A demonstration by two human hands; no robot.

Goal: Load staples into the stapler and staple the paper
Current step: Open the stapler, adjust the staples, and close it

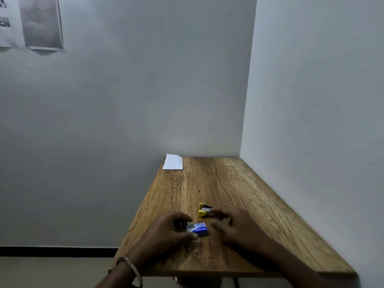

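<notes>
- The small yellow plastic stapler (pixel 204 209) lies on the wooden worktop (pixel 228 183), towards the near edge, with its top swung up so the metal channel shows.
- Just near-left of the stapler sits a small blue cardboard staple box (pixel 198 228), its left end open and a grey block of staples showing there.
- The left hand (pixel 166 231) is beside the stapler's near-left, its grip closed on the staple box: the curled fingers meet the box's open end from behind and the thumb lies along its near edge.
- A metal bangle (pixel 129 269) circles the left wrist, nearer the camera than the stapler.
- The right hand (pixel 236 227) is just right of the stapler, blurred; its fingertips reach the stapler's metal end, but whether its grip holds the stapler or only touches it cannot be told.
- The other fingers of the right hand spread loosely towards the staple box, not clearly touching it.
- A white folded sheet of paper (pixel 173 162) lies well beyond the stapler, at the worktop's far left corner against the wall.
- The grey wall (pixel 124 100) stands behind and to the right of the worktop; far up and left of the stapler, grey printed sheets (pixel 41 23) hang on it.
</notes>
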